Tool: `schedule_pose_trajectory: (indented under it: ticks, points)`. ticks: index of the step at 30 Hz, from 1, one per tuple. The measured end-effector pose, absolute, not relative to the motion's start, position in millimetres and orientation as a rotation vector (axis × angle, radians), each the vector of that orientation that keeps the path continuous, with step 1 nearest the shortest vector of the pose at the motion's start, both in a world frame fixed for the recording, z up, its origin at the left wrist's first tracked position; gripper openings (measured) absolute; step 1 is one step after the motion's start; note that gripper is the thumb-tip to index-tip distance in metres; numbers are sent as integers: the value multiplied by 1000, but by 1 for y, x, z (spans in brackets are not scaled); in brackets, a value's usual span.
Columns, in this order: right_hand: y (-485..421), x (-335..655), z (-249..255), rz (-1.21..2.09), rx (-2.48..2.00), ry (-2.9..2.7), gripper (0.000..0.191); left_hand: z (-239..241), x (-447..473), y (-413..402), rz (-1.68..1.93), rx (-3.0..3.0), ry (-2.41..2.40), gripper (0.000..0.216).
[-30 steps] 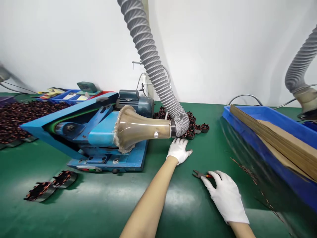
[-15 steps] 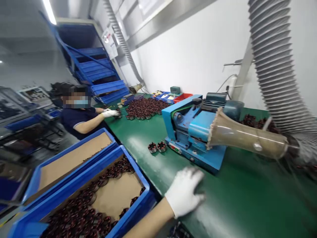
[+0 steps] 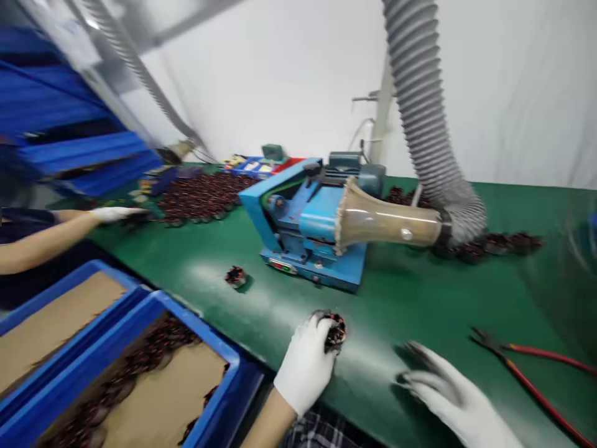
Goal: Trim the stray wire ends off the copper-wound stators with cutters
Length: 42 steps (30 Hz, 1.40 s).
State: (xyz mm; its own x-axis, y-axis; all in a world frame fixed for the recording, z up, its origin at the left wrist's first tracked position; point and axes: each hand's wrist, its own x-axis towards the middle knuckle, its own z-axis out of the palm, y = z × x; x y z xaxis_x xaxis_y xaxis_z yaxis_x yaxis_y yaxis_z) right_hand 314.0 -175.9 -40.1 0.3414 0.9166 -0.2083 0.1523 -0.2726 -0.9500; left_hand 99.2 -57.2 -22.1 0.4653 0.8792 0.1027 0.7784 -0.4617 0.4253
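Note:
My left hand (image 3: 305, 364), in a white glove, is closed around a small copper-wound stator (image 3: 334, 330) at the near edge of the green table (image 3: 420, 298). My right hand (image 3: 454, 398), also gloved, hovers over the table to the right with its fingers spread and nothing in it; it is blurred. Red-handled cutters (image 3: 522, 373) lie on the table just right of my right hand. A single stator (image 3: 236, 276) sits alone on the table in front of the blue machine (image 3: 310, 233).
A grey ribbed hose (image 3: 426, 124) with a tan funnel (image 3: 382, 219) points at the machine. Piles of stators (image 3: 200, 196) lie at the back left and behind the hose. Blue bins (image 3: 140, 373) with cardboard and stators stand at the lower left. A co-worker's gloved hand (image 3: 112, 213) reaches in from the left.
The view has swung back to the right. My left hand picked up one of the two stators in front of the machine and brought it to the table's near edge. My right hand has come into view.

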Motion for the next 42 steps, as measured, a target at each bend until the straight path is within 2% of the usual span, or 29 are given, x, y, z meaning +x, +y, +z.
schedule_pose_trajectory:
  ticks: [2, 7, 10, 12, 14, 16, 18, 23, 26, 29, 32, 34, 38, 42]
  points:
    - [-165, 300, -32, 1296, -1623, -919, 73, -29, 121, -83, 507, 2364, 1209, 51]
    - [-153, 305, -15, 1244, -1611, -1030, 42, -39, 147, -99, 559, 2248, 1072, 78]
    - [-162, 311, -12, 1286, -1492, -1051, 41, -37, 145, -90, 513, 2318, 936, 87]
    - [-166, 310, -14, 1209, -1463, -1123, 38, -35, 144, -85, 525, 2389, 810, 81]
    - [-168, 307, -18, 1058, -1507, -1183, 27, -34, 145, -84, 557, 2415, 741, 72]
    - [-168, 302, -23, 901, -1569, -1206, 16, -33, 147, -86, 606, 2432, 758, 61]
    - [-169, 297, -28, 802, -1604, -1221, 13, -33, 150, -90, 660, 2465, 802, 52]
    - [-173, 299, -23, 784, -1520, -1067, 3, -35, 153, -97, 712, 2514, 900, 43]
    - [-177, 311, -4, 851, -1276, -743, 13, -35, 155, -98, 689, 2503, 970, 45]
    - [-182, 322, 13, 727, -1137, -581, 14, -29, 156, -101, 646, 2452, 1076, 51]
    - [-186, 317, 18, 629, -1349, -841, 3, -18, 151, -107, 512, 2324, 1130, 72]
    - [-189, 306, 14, 568, -1566, -1247, 12, -12, 144, -108, 415, 2280, 1084, 81]
    - [-189, 281, 1, 227, -1818, -1880, 28, -11, 134, -100, 357, 2374, 926, 68]
    - [-183, 274, -13, -87, -1778, -1925, 26, -21, 142, -91, 443, 2445, 961, 55]
